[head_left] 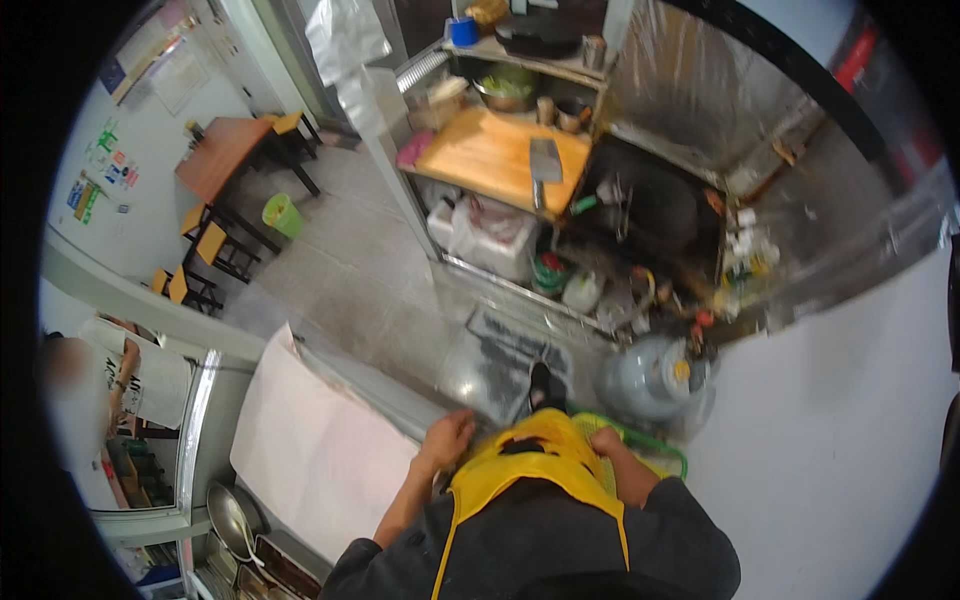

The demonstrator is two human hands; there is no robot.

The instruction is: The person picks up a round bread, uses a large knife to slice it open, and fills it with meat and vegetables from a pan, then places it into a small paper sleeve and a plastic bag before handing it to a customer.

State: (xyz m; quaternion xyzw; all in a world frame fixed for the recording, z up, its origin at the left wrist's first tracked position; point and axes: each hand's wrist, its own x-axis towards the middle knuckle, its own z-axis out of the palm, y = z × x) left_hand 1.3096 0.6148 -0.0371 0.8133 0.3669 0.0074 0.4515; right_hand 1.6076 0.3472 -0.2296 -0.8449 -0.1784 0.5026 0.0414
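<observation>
Right hand (604, 441) grips green basket (655, 447) rim; basket mesh-sided, bright green

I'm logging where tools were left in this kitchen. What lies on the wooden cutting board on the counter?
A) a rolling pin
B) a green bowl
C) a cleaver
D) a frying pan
C: a broad-bladed cleaver lies flat on the wooden cutting board, its handle pointing toward the board's near edge.
</observation>
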